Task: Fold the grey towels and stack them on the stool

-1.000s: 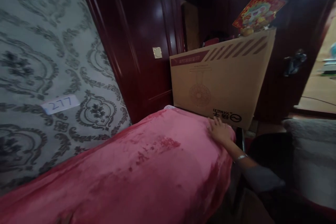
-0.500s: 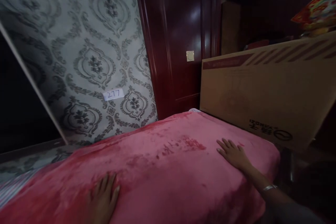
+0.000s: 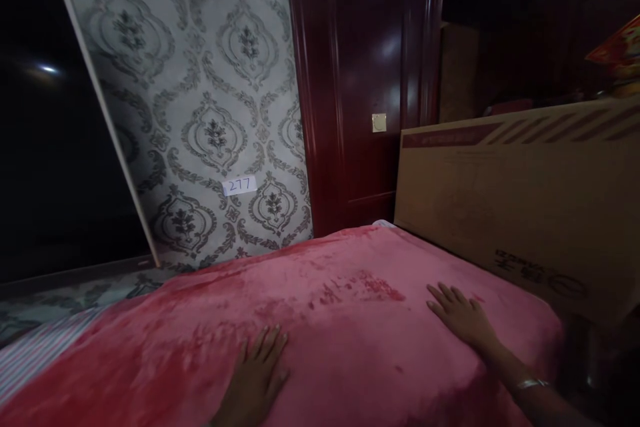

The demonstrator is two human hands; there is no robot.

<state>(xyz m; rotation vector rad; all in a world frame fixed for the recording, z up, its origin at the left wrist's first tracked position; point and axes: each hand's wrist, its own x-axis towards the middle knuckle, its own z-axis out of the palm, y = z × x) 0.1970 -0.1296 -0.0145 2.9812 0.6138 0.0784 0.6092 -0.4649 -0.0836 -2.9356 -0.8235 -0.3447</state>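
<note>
A plush pink blanket (image 3: 320, 320) covers a raised, bed-like surface in front of me. My left hand (image 3: 257, 373) lies flat on it near the bottom middle, fingers stretched out and holding nothing. Farther right, my right hand (image 3: 463, 317) also rests palm down on the blanket with fingers spread, a bracelet on its wrist. It lies a short way from a large brown cardboard box (image 3: 520, 207) that stands along the blanket's far right edge.
Patterned grey wallpaper with a small label reading 277 (image 3: 239, 185) is behind the blanket. A dark screen (image 3: 55, 147) in a pale frame leans at the left. Dark red wooden panelling (image 3: 365, 80) rises at the middle. A striped fabric (image 3: 35, 363) shows at lower left.
The view has swung left, bringing the dark screen into sight. My left hand has come into view and slid forward over the blanket. My right hand has come back from the blanket's far corner.
</note>
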